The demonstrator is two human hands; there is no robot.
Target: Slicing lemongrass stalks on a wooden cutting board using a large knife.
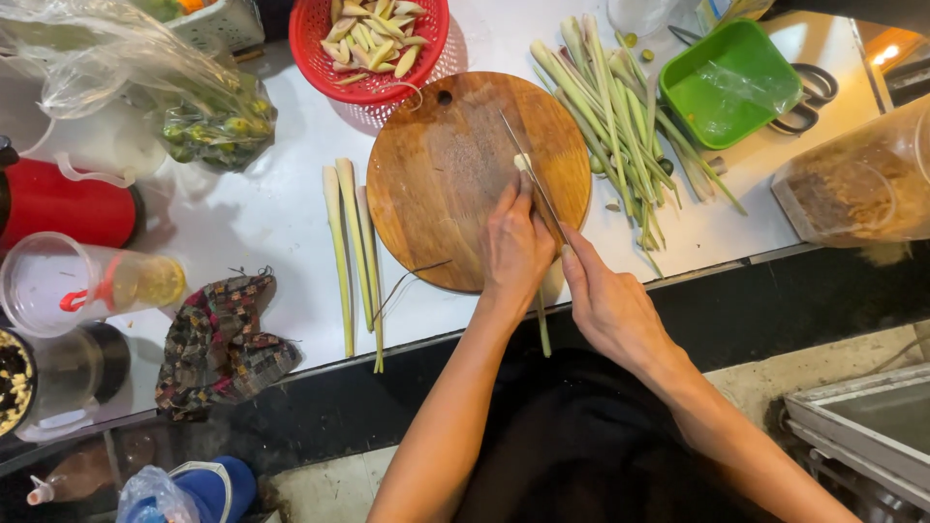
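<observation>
One lemongrass stalk (524, 165) pinned under left hand (516, 242); right hand (605, 300) w/ knife (531, 174).

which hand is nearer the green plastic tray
Right. The right hand, holding the knife, sits below-left of the green square plastic tray. The left hand lies farther left, on the round wooden cutting board.

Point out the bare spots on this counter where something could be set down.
Bare white counter lies between the bag of limes and the three trimmed stalks. The left half of the round cutting board is free too. Crowded: right of the board, the lemongrass pile, green tray and scissors.
</observation>
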